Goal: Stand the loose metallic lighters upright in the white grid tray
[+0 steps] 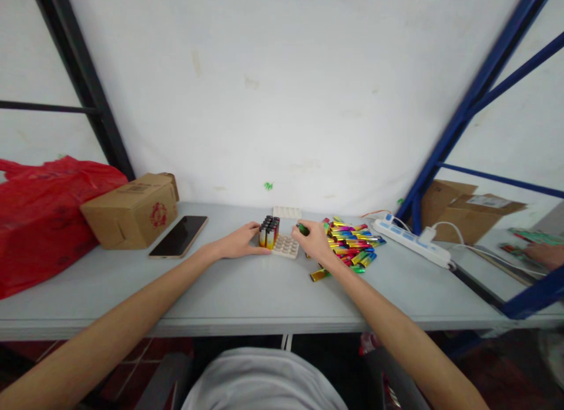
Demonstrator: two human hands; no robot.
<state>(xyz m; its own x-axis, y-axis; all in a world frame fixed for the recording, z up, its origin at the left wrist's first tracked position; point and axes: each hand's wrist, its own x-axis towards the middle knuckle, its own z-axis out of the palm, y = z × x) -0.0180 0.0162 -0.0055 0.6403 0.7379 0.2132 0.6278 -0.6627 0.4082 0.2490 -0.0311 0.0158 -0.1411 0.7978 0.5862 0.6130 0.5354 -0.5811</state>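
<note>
A white tray (286,246) with rows of round holes lies on the table. Lighters (268,234) with black tops and yellow-to-red bodies stand upright in its left part; the holes on the right side show bare. My left hand (240,241) grips the tray's left side, thumb at the front corner and fingers behind, next to the standing lighters. Above the tray's right edge, my right hand (312,238) is closed on a green lighter (302,228) with a dark end. Beside it, partly behind my wrist, lies a loose pile of shiny multicoloured lighters (352,242).
Another white tray (287,212) lies by the wall. To the left are a phone (180,237), a cardboard box (132,210) and a red bag (48,222). A power strip (412,241) lies right, near a blue frame (462,113); beyond it shows another person's hand (546,255).
</note>
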